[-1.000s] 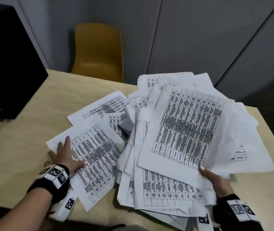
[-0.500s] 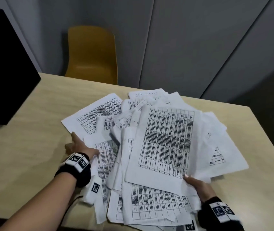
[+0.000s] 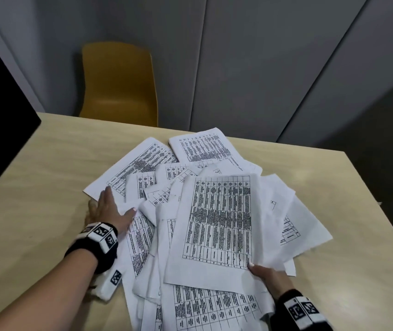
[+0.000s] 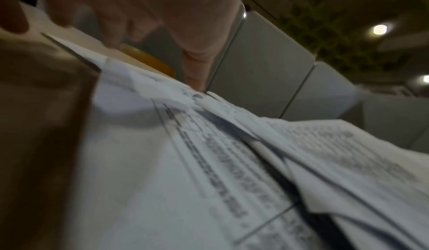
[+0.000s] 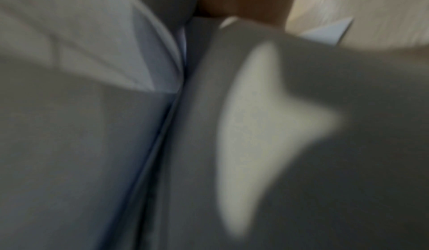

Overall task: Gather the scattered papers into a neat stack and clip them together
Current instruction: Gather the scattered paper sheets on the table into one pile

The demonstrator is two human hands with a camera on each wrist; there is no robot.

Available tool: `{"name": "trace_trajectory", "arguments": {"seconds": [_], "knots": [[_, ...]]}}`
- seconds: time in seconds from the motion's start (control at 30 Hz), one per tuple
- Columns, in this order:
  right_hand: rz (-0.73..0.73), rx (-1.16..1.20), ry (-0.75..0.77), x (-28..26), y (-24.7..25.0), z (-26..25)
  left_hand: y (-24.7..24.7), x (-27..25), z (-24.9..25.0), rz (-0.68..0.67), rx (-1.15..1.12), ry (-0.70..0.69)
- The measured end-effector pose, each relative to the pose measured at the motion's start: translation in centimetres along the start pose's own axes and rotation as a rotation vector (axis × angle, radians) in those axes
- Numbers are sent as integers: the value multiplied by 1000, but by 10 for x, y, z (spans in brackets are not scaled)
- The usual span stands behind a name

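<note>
Left hand (image 3: pixel 105 210) laid flat on the white printed papers (image 3: pixel 197 211), right hand (image 3: pixel 266 274) gripping the pile's near edge

Straight fingers of the left hand are pressed on the left side of the loose heap, thumb spread toward the middle, forearm reaching in from the lower left; the top table-printed sheet (image 3: pixel 217 225) is pinched by the right thumb at its near right corner, the other fingers hidden beneath; the papers are fanned across the pale wooden table (image 3: pixel 47 187), a mustard-yellow chair (image 3: pixel 119 82) seen behind it
</note>
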State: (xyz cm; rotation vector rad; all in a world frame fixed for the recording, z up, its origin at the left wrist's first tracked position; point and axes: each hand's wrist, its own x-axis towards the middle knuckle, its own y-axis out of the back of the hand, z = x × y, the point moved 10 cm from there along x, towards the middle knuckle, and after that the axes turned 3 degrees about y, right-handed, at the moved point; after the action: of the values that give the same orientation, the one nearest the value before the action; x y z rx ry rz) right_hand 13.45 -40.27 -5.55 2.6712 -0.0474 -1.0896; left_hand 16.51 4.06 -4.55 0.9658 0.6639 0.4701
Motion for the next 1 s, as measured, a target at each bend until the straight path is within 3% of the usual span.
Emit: {"name": "trace_trajectory", "arguments": {"seconds": [0.13,0.2,0.3,0.4,0.5,0.63,0.73,0.83,0.93,1.0], "knots": [[12,-6,32,0,2,-6,-25,-1,6,-223,142,-87],[21,23,50,2,4,-6,-28,-16,17,-215,197,-183],[13,40,65,3,2,-6,-15,-28,27,-82,293,-297],[-17,52,52,7,-1,0,7,0,17,14,96,-237],[6,96,59,10,0,5,25,32,9,80,65,-113],[13,93,24,11,1,12,11,43,5,-116,158,-35],[13,107,45,10,1,10,-2,40,7,-233,-2,-2],[1,124,46,9,-2,8,-2,35,6,-199,-254,26],[-8,145,-23,9,-1,16,-14,24,-10,-241,-871,172],[-7,142,-56,9,-2,19,-23,11,-18,-281,-1148,258]]}}
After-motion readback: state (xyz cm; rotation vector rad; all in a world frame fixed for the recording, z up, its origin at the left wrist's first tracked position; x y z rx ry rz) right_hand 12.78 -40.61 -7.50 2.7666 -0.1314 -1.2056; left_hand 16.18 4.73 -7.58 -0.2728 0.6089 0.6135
